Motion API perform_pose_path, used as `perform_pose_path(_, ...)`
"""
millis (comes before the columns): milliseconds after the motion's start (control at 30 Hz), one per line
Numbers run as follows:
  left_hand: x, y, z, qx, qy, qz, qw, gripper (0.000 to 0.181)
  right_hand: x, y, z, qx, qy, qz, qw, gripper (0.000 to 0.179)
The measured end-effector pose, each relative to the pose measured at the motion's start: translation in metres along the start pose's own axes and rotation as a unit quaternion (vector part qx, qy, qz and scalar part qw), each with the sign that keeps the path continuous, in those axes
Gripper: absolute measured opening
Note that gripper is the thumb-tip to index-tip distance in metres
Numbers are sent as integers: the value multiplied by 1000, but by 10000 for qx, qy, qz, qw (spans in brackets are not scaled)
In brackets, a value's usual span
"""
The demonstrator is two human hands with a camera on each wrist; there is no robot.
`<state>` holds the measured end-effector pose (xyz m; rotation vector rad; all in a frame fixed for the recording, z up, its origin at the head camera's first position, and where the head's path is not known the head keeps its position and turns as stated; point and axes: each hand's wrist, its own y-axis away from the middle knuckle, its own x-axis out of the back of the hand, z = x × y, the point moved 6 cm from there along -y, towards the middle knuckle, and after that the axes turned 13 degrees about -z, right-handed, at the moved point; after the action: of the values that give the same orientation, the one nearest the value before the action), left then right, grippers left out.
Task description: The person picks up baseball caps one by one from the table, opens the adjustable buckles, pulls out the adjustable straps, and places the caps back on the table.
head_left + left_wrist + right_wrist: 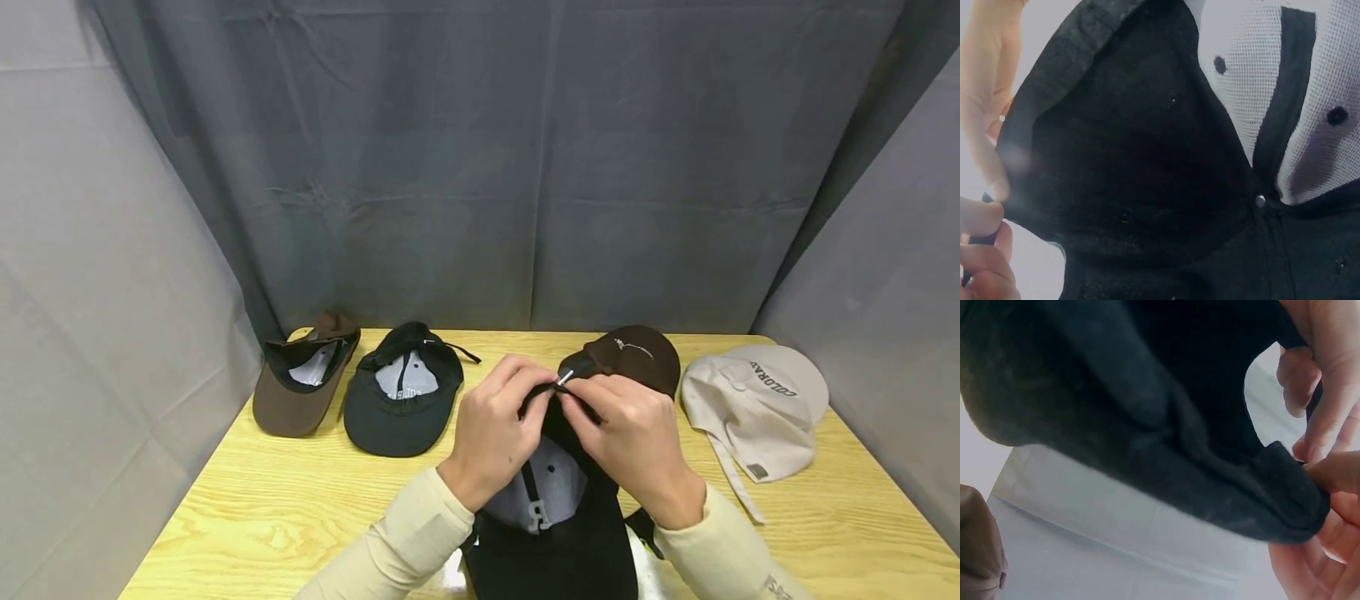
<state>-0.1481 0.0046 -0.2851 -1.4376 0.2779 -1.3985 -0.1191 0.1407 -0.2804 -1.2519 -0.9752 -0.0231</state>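
Grey curtain (480,167) hangs behind a yellow wood-grain table (262,517), with paler cloth at either side. Four caps lie along the far part of the table: a brown cap (288,408) and a smaller black cap (397,421) at left, brims toward the wearer and linings showing; a dark brown cap (645,358) beyond the hands; and a beige cap (765,425) at right, its loose strap trailing toward the near edge. Their spacing probably leaves the near middle for handwork.

At centre, a large black cap (555,558) is held between the forearms, its brim nearest the person and its pale lining facing up. This attitude presumably brings the back strap (536,402) to the far side, where both hands can meet over it. The left hand (491,429) pinches the strap between thumb and fingers; the right hand (630,437) pinches the other side of the same fastening, just beside it. A small silvery buckle (566,377) shows between the fingertips. Two opposed pinches would steady so narrow a band. Relative to the grip, the crown and brim extend from the fingertips back toward the person; whether the brim rests on the table cannot be told.
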Motion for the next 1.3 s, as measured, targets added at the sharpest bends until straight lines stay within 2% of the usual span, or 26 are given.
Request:
perform_pose_path(167, 2, 1, -1, -114, 51, 53, 9999, 8, -1, 0, -1, -156, -25, 56, 9999, 10)
perform_pose_path(367, 1, 1, -3, -57, -75, 35, 9999, 7, -4, 0, 0, -269, -49, -25, 9996, 9)
perform_pose_path(467, 0, 1, -3, 128, -76, -85, 9999, 8, -4, 0, 0, -227, -1, -49, 9997, 4)
perform_pose_path(600, -3, -1, -3, 488, 225, -396, 9978, 10, -3, 0, -1, -84, 200, 37, 9998, 9)
perform_pose_path(733, -5, -2, -2, 626, 458, -602, 9952, 12, -4, 1, -1, -94, 289, -24, 9995, 5)
perform_pose_path(867, -7, -1, -4, 544, 394, -599, 9959, 12, -5, 2, 0, -157, 259, -84, 9995, 11)
perform_pose_path(1067, -5, 1, -6, 199, 378, -394, 9983, 10, -4, 2, -2, -155, 194, 209, 9995, 16)
perform_pose_path(1200, -4, 2, -5, -11, 139, -223, 9997, 9, -5, 3, -2, -230, 97, 159, 9996, 10)
perform_pose_path(1300, -5, 3, -4, 40, -38, -238, 9997, 8, -6, 3, 0, -313, 47, 62, 9995, 4)
